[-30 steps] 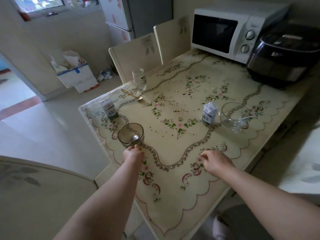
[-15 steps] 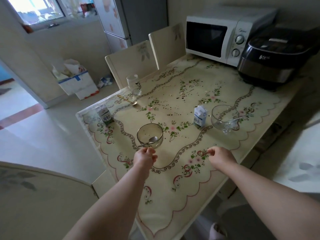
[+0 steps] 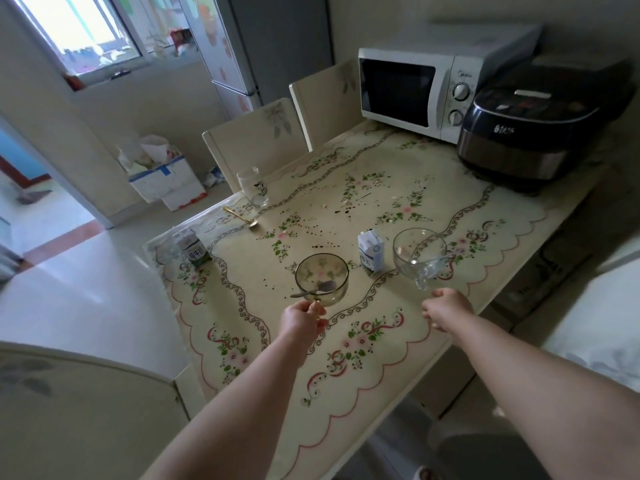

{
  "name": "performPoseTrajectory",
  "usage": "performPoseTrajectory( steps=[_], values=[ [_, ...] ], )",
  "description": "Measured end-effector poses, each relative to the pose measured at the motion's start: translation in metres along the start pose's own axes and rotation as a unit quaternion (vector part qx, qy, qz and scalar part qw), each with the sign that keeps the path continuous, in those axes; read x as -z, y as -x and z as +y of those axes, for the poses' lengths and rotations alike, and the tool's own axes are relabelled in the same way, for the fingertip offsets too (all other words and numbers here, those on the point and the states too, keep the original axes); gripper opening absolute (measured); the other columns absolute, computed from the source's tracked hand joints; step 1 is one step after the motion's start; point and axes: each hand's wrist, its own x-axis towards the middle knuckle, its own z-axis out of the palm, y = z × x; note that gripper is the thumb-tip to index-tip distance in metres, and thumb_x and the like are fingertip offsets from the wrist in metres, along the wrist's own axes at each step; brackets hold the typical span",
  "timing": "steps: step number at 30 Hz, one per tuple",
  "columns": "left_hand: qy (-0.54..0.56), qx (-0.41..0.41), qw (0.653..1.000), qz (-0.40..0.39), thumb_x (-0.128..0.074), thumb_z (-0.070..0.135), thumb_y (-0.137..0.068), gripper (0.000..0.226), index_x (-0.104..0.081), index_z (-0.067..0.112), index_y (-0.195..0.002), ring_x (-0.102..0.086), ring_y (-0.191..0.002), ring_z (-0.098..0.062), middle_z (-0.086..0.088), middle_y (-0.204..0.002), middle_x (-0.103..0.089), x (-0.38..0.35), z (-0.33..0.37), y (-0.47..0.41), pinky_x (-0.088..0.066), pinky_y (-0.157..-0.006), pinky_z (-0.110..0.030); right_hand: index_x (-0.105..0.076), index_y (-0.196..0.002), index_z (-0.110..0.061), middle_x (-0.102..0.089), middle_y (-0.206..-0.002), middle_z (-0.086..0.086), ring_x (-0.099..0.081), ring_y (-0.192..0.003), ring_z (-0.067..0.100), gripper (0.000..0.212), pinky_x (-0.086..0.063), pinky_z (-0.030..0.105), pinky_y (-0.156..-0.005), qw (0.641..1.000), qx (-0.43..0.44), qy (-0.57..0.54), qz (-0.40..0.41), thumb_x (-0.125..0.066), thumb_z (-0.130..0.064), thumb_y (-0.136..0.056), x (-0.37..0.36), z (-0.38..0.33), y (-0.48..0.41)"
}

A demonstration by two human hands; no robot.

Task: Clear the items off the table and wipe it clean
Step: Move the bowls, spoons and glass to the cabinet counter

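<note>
Pinching the near rim of a smoky-tinted round glass bowl, the left hand has its fingers closed on the glass. Bowl sits straight ahead of that hand, on the cream floral-patterned tablecloth, with a grey metal spoon inside. Spoon's long axis runs left to right, handle poking over the left rim.

Right hand: fingers loosely bent, nothing seen in them. It hangs just short of a clear round glass bowl with a pour lip. That bowl lies ahead and slightly left of the hand, lip turned toward it, so the right hand is plainly the nearer one. Touching or apart: looks apart, only just.

Small white-and-blue milk carton stands upright between the two bowls.

Judgement: the bowls are being gathered first. The left one is in hand, and the right needs a short reach forward onto the lip or near rim.

Well beyond both hands: green-and-white carton, gold spoon, clear drinking glass. Dark specks dot the middle of the cloth; wiping not yet begun
</note>
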Motion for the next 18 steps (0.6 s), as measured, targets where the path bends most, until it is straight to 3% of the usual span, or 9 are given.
performPoseTrajectory(
  steps=[3,8,11,18],
  values=[
    [0.002,-0.001,1.000,0.003,-0.048,0.019,-0.100,0.023,-0.064,0.007,-0.089,-0.054,-0.062,-0.014,-0.007,-0.076,-0.063,-0.013,0.006,0.004,-0.046,-0.060,-0.024,-0.048,-0.132,-0.013,-0.062,-0.104,0.006,-0.062,-0.088,0.022,0.042,-0.053,0.030,-0.068,1.000,0.012,-0.022,-0.012,-0.052,-0.009,-0.091,0.006,-0.009,-0.009],
    [0.017,-0.009,1.000,0.009,-0.048,0.017,-0.100,0.020,-0.063,0.008,-0.091,-0.055,-0.065,-0.012,-0.009,-0.085,-0.063,-0.035,0.017,0.013,-0.046,-0.049,-0.015,-0.059,-0.117,-0.010,-0.066,-0.094,0.004,-0.066,-0.086,0.019,0.025,-0.046,0.023,-0.056,0.996,0.014,-0.075,-0.048,-0.053,-0.013,-0.092,0.009,-0.019,-0.025],
    [0.012,-0.011,1.000,0.012,-0.047,0.018,-0.100,0.020,-0.063,0.009,-0.092,-0.055,-0.064,-0.011,-0.009,-0.086,-0.064,-0.043,0.018,0.018,-0.044,-0.048,-0.015,-0.060,-0.109,-0.008,-0.068,-0.092,0.006,-0.065,-0.079,0.017,0.018,-0.046,0.028,-0.062,0.988,-0.011,-0.127,-0.081,-0.051,-0.015,-0.095,0.008,-0.020,-0.031],
    [0.011,0.003,1.000,0.019,-0.047,0.016,-0.100,0.020,-0.064,0.006,-0.098,-0.055,-0.067,-0.013,-0.009,-0.088,-0.064,-0.046,0.018,0.021,-0.045,-0.055,-0.018,-0.059,-0.102,-0.008,-0.068,-0.092,0.012,-0.063,-0.066,0.018,0.030,-0.043,0.028,-0.055,0.974,-0.054,-0.197,-0.099,-0.044,-0.034,-0.099,0.002,-0.022,-0.038]
  ],
)
